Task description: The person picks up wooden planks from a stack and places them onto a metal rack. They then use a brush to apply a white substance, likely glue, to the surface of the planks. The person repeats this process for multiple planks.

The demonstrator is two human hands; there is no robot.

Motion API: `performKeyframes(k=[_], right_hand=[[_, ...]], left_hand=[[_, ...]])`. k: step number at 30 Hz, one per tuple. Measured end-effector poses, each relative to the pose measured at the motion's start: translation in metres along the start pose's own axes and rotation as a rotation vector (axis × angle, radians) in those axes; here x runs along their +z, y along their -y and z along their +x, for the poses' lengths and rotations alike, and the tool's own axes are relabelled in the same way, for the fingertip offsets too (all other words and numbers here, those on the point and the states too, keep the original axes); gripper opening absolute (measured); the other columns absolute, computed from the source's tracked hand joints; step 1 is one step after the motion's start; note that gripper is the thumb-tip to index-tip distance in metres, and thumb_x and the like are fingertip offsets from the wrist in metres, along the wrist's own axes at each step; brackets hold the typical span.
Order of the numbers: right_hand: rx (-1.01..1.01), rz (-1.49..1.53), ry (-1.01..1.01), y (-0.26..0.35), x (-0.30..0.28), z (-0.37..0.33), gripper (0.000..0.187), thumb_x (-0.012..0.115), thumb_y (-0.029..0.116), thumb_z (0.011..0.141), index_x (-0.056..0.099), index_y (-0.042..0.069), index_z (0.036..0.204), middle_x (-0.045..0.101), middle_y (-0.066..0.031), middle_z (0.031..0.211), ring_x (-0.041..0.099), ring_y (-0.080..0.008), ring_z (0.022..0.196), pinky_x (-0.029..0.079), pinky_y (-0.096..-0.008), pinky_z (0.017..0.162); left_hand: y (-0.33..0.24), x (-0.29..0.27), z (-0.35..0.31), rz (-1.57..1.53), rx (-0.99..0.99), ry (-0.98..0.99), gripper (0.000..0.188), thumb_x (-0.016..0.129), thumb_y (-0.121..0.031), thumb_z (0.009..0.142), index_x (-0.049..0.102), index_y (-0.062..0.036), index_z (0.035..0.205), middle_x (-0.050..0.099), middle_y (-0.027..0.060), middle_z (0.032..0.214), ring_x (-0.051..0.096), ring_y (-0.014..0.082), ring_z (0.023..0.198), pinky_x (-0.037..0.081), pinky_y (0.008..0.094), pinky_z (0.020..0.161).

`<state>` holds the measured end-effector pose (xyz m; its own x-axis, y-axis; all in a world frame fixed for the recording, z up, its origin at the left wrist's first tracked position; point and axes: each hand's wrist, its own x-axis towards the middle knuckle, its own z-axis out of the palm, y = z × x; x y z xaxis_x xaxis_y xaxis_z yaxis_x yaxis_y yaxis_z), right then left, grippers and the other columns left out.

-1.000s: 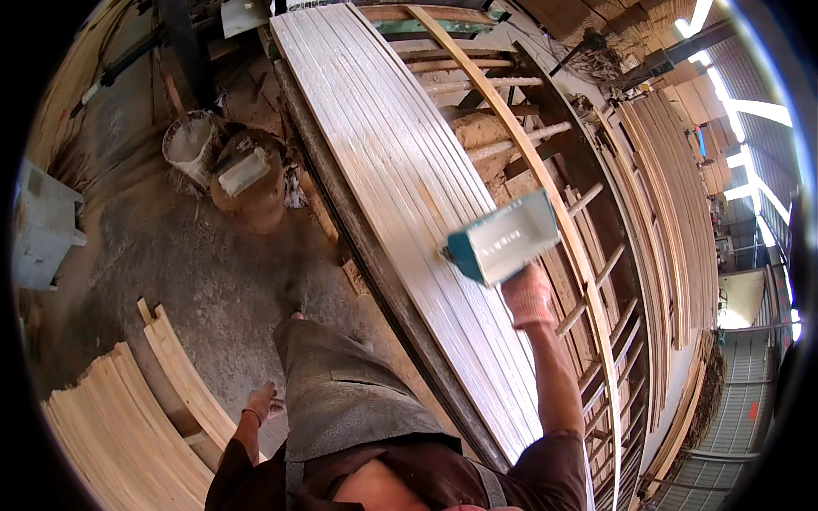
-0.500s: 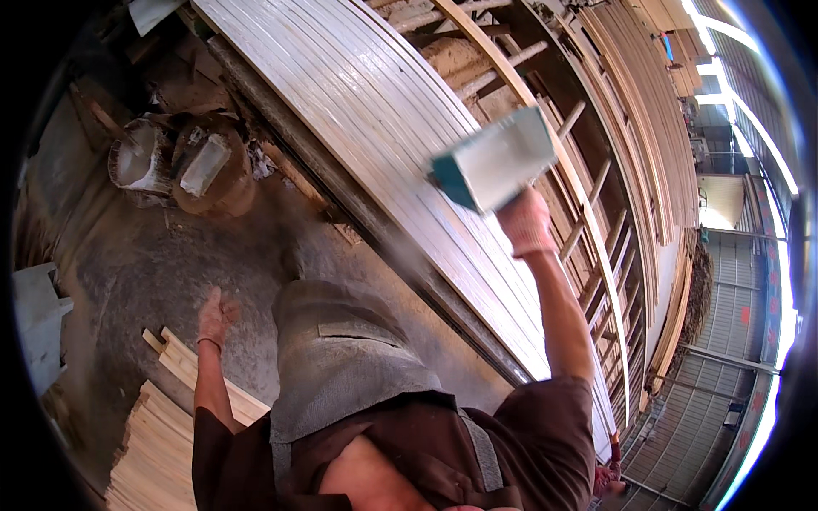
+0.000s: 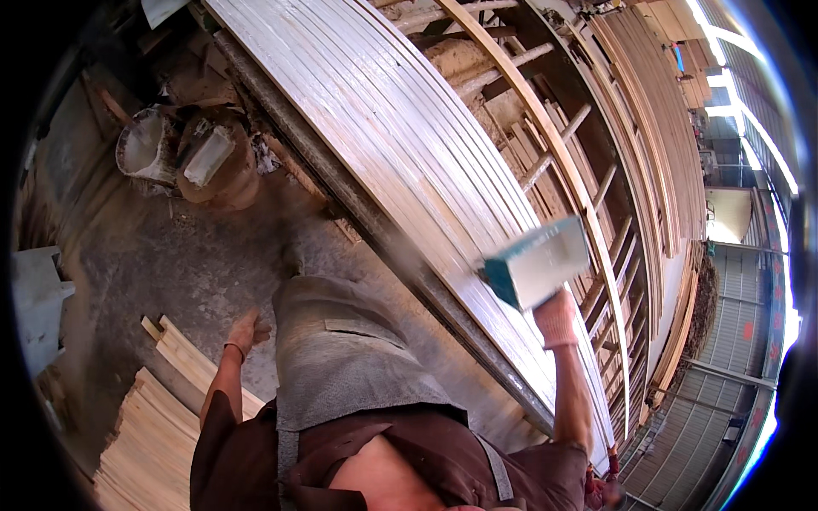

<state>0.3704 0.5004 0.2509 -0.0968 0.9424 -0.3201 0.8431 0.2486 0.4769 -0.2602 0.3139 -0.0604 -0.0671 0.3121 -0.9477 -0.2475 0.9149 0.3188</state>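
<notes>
A pinkish work glove covers my right hand (image 3: 558, 318), which is closed on a teal box-shaped glue spreader (image 3: 547, 262) with a whitish inside. The spreader is over the right part of a long row of narrow wooden strips (image 3: 383, 136), laid side by side. Those strips shine with a wet, whitish coating. Whether the spreader's lower edge touches them I cannot tell. My gloved left hand (image 3: 247, 332) hangs low at my left side, empty, its fingers loosely apart, above the floor and near some pale boards (image 3: 192, 362).
On the floor at upper left stand a white-crusted bucket (image 3: 145, 149) and a round brown container (image 3: 232, 183) with a pale block-like piece on it. A stack of boards (image 3: 149, 451) lies lower left. A wooden rack (image 3: 588, 204) runs beyond the strips. Another person (image 3: 607, 490) is partly visible at lower right.
My right hand has drawn the spreader rightward and nearer to me along the strips. My left hand has shifted slightly right and lower.
</notes>
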Motion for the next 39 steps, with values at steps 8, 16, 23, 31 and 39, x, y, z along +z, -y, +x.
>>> performKeyframes(k=[8,16,23,31,39], right_hand=[[0.267,0.42,-0.074,0.121,-0.139,0.18,0.026,0.058,0.023,0.09,0.075,0.003,0.088,0.073,-0.0235,0.084,0.073,-0.0385,0.084,0.059,-0.0474,0.073],[0.151,0.164,-0.041,0.055,-0.063,0.101,0.023,0.062,0.024,0.088,0.075,0.006,0.089,0.073,-0.021,0.081,0.073,-0.0375,0.08,0.059,-0.0467,0.07],[0.315,0.261,0.03,-0.049,0.039,-0.115,0.017,0.067,0.024,0.085,0.075,0.009,0.088,0.073,-0.0187,0.079,0.073,-0.0371,0.08,0.058,-0.0461,0.071],[0.171,0.25,-0.028,0.0,0.016,-0.081,0.016,0.067,0.02,0.081,0.073,0.006,0.084,0.07,-0.0158,0.072,0.07,-0.0356,0.071,0.055,-0.0465,0.063],[-0.146,0.084,-0.037,0.138,-0.123,0.139,0.013,0.059,0.012,0.086,0.068,0.005,0.081,0.065,-0.0098,0.072,0.064,-0.0239,0.064,0.05,-0.0406,0.053]], left_hand=[[-0.043,0.005,-0.003,-0.107,0.11,-0.057,0.038,0.06,-0.051,0.095,0.059,-0.0127,0.093,0.06,0.0025,0.075,0.06,0.0156,0.063,0.046,0.0295,0.058],[-0.015,-0.02,0.002,-0.216,0.148,0.038,0.045,0.059,-0.054,0.096,0.061,-0.009,0.096,0.067,0.006,0.082,0.061,0.0194,0.062,0.046,0.0328,0.057],[0.061,-0.002,0.013,-0.164,-0.044,0.069,0.05,0.055,-0.054,0.095,0.059,-0.0064,0.11,0.07,0.0114,0.083,0.062,0.0195,0.062,0.044,0.033,0.057],[0.021,0.02,-0.021,-0.028,0.022,-0.012,0.05,0.058,-0.052,0.093,0.063,-0.0044,0.107,0.07,0.0117,0.083,0.065,0.0207,0.068,0.046,0.0318,0.059],[-0.014,-0.012,-0.008,-0.221,0.168,-0.094,0.048,0.056,-0.055,0.097,0.062,-0.0069,0.102,0.066,0.0072,0.08,0.06,0.0188,0.064,0.047,0.0323,0.058]])
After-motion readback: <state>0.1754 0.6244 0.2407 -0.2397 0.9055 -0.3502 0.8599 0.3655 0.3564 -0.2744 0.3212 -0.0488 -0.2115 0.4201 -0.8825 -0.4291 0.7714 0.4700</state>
